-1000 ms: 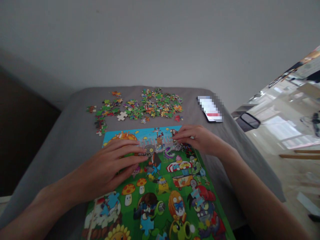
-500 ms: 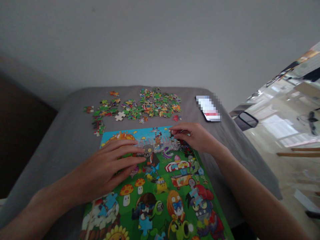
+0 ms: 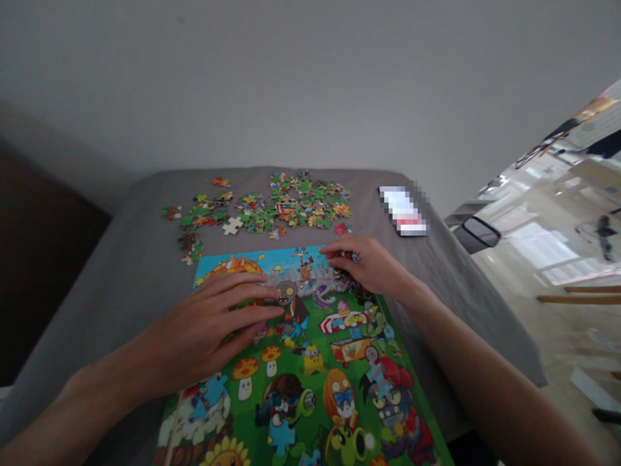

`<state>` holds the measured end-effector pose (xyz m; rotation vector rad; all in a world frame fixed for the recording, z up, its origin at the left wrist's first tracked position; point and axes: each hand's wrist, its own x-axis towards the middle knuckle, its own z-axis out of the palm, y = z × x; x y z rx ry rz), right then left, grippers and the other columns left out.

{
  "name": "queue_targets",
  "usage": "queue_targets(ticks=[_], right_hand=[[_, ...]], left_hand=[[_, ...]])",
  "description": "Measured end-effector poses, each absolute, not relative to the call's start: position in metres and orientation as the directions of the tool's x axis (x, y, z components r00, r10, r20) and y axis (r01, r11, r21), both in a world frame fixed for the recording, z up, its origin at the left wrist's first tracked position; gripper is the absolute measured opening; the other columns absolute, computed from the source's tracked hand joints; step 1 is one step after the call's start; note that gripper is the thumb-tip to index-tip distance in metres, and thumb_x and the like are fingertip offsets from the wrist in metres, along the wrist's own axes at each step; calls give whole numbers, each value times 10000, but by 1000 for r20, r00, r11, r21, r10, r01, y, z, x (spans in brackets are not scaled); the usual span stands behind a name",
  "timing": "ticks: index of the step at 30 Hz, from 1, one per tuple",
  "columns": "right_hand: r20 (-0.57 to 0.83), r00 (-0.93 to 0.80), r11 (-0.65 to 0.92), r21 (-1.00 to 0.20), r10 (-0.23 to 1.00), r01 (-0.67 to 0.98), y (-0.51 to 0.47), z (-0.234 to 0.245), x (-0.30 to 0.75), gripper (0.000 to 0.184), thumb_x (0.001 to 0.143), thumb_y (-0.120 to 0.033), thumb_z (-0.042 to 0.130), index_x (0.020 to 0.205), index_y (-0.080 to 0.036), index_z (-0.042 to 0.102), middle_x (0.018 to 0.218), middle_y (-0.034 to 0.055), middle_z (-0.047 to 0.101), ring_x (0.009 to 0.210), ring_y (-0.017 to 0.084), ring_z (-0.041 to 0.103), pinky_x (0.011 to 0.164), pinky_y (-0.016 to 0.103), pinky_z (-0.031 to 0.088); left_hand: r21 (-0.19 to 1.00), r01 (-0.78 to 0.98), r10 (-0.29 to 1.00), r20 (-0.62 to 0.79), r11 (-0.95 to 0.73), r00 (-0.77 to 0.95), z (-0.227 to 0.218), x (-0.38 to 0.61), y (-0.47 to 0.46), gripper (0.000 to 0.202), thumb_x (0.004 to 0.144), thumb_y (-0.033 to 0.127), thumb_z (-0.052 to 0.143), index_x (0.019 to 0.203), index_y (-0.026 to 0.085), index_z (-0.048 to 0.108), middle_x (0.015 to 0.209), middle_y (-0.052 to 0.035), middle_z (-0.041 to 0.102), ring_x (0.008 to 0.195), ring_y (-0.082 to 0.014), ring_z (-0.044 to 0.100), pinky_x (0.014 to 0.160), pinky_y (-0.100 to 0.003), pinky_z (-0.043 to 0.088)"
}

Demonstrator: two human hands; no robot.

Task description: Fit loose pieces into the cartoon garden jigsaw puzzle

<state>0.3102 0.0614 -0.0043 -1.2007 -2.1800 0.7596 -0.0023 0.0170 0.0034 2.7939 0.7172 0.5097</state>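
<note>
Grey cloth (image 3: pixel 121 278) spreads across the middle of the head view, its far edge running along a pale wall (image 3: pixel 310 84). On its near part lies the puzzle (image 3: pixel 313 346), blue at the far end and green below, printed with cartoon figures; its near end runs out of view. Several light-blue patches, shaped like pieces, show in its lower half.

Palm down, the left hand (image 3: pixel 228 310) lies over the puzzle's left side, its fingers straight and slightly apart, their tips beside a grey-headed figure. It appears to grip nothing. The right hand (image 3: pixel 366 262) is bent over the far right corner, with index finger and thumb close together above the blue strip; I cannot tell whether they pinch a piece.

Beyond the puzzle are loose pieces (image 3: pixel 310 207), heaped toward the right and thinner toward the left. One white piece (image 3: pixel 232 226) lies along their near edge, and a red piece (image 3: pixel 340 229) lies just beyond the right hand. Farther right is a phone (image 3: pixel 405 210), its lit screen pixelated, near the cloth's right side. Past that side shows a pale floor (image 3: pixel 524 336).
</note>
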Motion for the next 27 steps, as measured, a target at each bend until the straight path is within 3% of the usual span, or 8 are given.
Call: queue_targets(ticks=[14,21,27], right_hand=[[67,-468,386,-673,881,631,71,-2,312,282,887,-90,636,1114,-213,750,1033,44,778,913,180,711,821,303,522],[242,-534,583,-440,810,683,68,-4,309,301,880,-115,688,1171,-189,714,1135,103,658,1114,247,536,1013,422,411],[175,-497,520,-435,850,735,65,-10,312,256,943,-185,618,1185,-236,683,1186,93,593,1129,266,482,992,431,375]], left_hand=[[293,420,496,271,-859,825,4,1,17,320,1002,215,522,1271,333,648,1321,16,654,1273,-207,534,1116,-395,424],[291,432,504,251,-853,826,5,0,17,324,1002,220,517,1269,342,652,1322,12,652,1261,-210,546,1095,-396,442],[306,436,513,246,-846,823,5,-1,17,312,998,241,530,1261,352,659,1314,11,659,1251,-216,560,1095,-406,448]])
